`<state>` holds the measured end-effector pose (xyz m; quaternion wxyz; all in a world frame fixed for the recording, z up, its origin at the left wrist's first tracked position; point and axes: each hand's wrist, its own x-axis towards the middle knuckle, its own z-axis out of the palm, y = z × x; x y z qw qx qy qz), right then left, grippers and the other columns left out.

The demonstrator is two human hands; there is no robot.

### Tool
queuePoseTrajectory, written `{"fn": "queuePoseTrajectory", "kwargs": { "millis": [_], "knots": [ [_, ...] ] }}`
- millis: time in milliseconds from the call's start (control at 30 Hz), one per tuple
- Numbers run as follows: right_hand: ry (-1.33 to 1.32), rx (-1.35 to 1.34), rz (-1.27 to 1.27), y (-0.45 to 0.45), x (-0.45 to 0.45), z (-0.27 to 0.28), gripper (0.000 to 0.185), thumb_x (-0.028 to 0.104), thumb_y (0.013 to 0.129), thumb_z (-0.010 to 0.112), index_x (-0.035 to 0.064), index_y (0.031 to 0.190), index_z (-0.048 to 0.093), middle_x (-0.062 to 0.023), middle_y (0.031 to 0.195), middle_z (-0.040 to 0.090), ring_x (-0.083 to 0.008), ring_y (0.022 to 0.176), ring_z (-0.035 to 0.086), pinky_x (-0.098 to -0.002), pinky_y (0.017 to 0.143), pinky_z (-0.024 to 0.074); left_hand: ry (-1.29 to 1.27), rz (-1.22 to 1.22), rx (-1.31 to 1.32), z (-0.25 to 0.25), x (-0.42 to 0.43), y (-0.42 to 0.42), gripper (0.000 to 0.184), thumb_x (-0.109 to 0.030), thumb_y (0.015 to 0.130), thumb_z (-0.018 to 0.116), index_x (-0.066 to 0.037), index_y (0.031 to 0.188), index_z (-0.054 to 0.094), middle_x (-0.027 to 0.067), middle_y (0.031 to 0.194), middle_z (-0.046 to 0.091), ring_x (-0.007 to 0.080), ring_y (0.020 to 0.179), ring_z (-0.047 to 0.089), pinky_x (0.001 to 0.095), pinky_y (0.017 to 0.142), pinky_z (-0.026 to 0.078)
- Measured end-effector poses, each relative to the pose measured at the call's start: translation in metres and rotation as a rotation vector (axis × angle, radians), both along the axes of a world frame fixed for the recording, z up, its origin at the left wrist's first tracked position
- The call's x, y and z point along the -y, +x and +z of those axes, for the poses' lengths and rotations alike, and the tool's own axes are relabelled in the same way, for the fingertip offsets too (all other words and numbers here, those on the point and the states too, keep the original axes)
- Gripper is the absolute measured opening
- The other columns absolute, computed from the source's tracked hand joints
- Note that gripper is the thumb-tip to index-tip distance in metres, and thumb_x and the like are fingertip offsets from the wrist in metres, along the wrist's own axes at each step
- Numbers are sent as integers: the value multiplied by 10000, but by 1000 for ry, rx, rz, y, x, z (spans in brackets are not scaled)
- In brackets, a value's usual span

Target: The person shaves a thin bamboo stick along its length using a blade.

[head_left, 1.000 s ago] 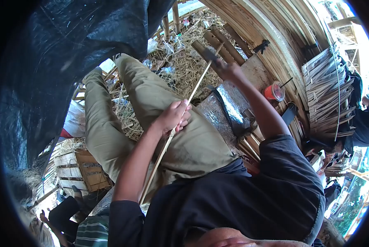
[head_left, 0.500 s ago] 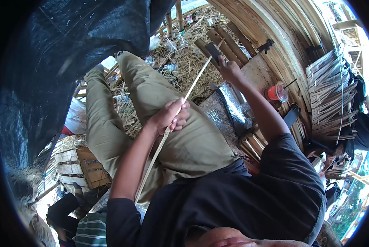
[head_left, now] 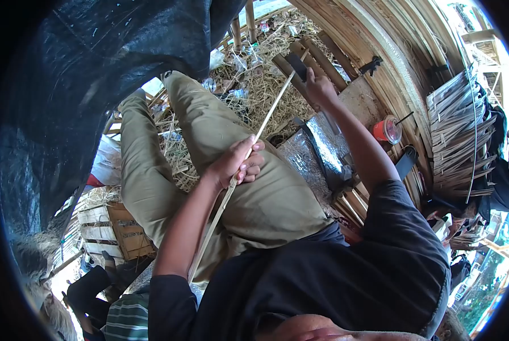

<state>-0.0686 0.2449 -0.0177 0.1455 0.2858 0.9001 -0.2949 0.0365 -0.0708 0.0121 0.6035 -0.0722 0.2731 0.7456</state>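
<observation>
My left hand (head_left: 238, 162) is closed around a long, thin bamboo strip (head_left: 272, 109) above my thigh. The strip runs back along my forearm, and its far part slants up to the right. Out at arm's length, my right hand (head_left: 321, 90) grips a dark, flat, rectangular piece (head_left: 296, 66) whose exact kind I cannot make out. The strip meets this dark piece, and a short tip shows past it. Behind them stand bamboo slats (head_left: 317, 59).
Fibre shavings (head_left: 271, 62) and litter cover the ground ahead. A red cup with a straw (head_left: 387, 130) stands right, near silvery foil sheeting (head_left: 322, 142). Dark tarp (head_left: 107, 62) hangs left. A wooden crate (head_left: 132, 230) and a person in a striped shirt (head_left: 126, 318) are lower left.
The dark piece and the right hand look almost unmoved, with the right index finger drawn slightly back. The left hand keeps its hold on the strip. The whole view has shifted slightly.
</observation>
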Motion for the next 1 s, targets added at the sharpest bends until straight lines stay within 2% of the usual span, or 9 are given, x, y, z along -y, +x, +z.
{"fn": "queuePoseTrajectory", "kwargs": {
  "millis": [100, 267, 400, 533, 633, 667, 767, 900, 1000],
  "knots": [
    [-19, 128, 20, -6, -8, 6, 752, 575, 1024, 338, -85, 950, 692, -274, 802, 698, -400, 815, 720, -472, 781, 554, -11, 6, 18, 1, 3, 5, 351, -506, 1061, 387, -185, 918, 401, -79, 542, 303, 26, 377, 255, 183, 364, 215],
    [-27, 211, 45, -1, 17, 21, 761, 617, 1025, 301, -32, 943, 690, -184, 719, 670, -266, 633, 701, -420, 675, 571, -25, -3, -22, 0, -5, -2, 345, -495, 1062, 388, -183, 917, 404, -77, 544, 307, 22, 378, 261, 186, 359, 222],
    [37, -22, 86, -18, -14, -17, 772, 641, 1024, 305, -24, 846, 655, -166, 652, 620, -262, 572, 654, -422, 563, 551, -26, 4, -12, -2, -6, -3, 343, -492, 1063, 386, -184, 915, 405, -78, 543, 305, 23, 378, 263, 184, 361, 223],
    [-22, 170, 94, 1, 24, 21, 760, 603, 1038, 316, -29, 807, 669, -185, 625, 624, -274, 644, 684, -421, 641, 549, -32, 28, 6, -2, -8, -1, 333, -473, 1071, 373, -176, 925, 407, -80, 512, 321, 27, 336, 266, 182, 345, 220],
    [151, -27, 240, 3, 16, 8, 780, 613, 1036, 308, -16, 766, 682, -194, 634, 634, -286, 672, 684, -437, 681, 543, -45, 24, -7, 1, -4, 2, 335, -475, 1070, 373, -174, 926, 406, -80, 513, 318, 25, 338, 263, 181, 342, 219],
    [77, 62, 171, -1, 5, 13, 753, 601, 1027, 312, -11, 861, 719, -243, 847, 712, -351, 863, 717, -466, 858, 536, -21, 29, 5, -1, -4, 2, 340, -480, 1069, 374, -174, 924, 407, -81, 514, 314, 24, 340, 256, 181, 339, 214],
    [-58, 165, 93, 5, 21, 29, 741, 591, 1029, 320, -7, 859, 724, -261, 902, 715, -399, 984, 690, -480, 964, 486, -46, 19, -23, -1, -8, -1, 334, -484, 1062, 399, -182, 921, 411, -76, 536, 303, 23, 379, 250, 186, 365, 218],
    [107, 58, 304, 24, 52, 22, 739, 608, 1012, 359, -21, 899, 731, -296, 944, 702, -430, 973, 689, -490, 926, 510, -42, 34, -19, -2, -7, -2, 329, -479, 1062, 400, -181, 922, 413, -77, 535, 304, 25, 375, 251, 185, 364, 218],
    [64, 6, 64, 4, 22, 14, 745, 607, 1006, 372, -33, 873, 730, -317, 947, 692, -457, 1010, 673, -502, 946, 498, -26, 35, -15, -1, -7, -2, 328, -478, 1062, 399, -182, 924, 413, -77, 534, 305, 26, 374, 253, 185, 362, 218]
  ]
}}
